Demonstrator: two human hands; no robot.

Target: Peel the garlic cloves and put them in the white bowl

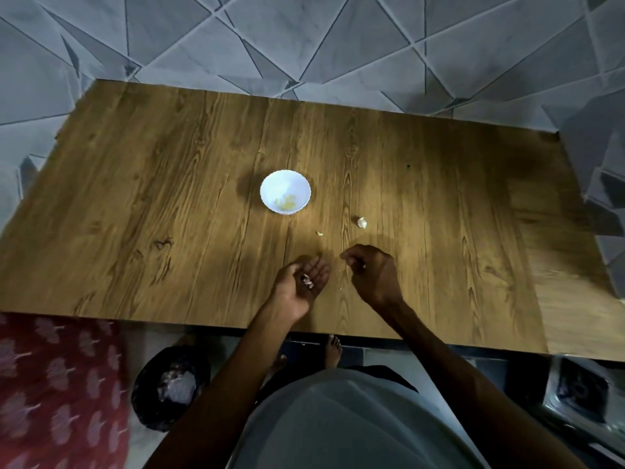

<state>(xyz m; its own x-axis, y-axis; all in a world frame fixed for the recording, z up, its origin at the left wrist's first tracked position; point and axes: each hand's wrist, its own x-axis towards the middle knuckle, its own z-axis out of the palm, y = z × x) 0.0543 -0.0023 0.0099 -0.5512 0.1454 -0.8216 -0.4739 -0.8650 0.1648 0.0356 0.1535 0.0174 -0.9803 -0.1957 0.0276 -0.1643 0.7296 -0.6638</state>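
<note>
One garlic clove [362, 222] lies on the counter [169, 198] near the white bowl [270, 185] holding peeled cloves [286, 200], while peel scraps [307, 281] rest in our open, upturned left hand [293, 290] and our right hand [372, 272] curls, around what we cannot tell.

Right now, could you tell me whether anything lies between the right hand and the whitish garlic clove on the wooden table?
Nothing visible does: only bare brown wooden table separates the right hand from the whitish garlic clove.
</note>
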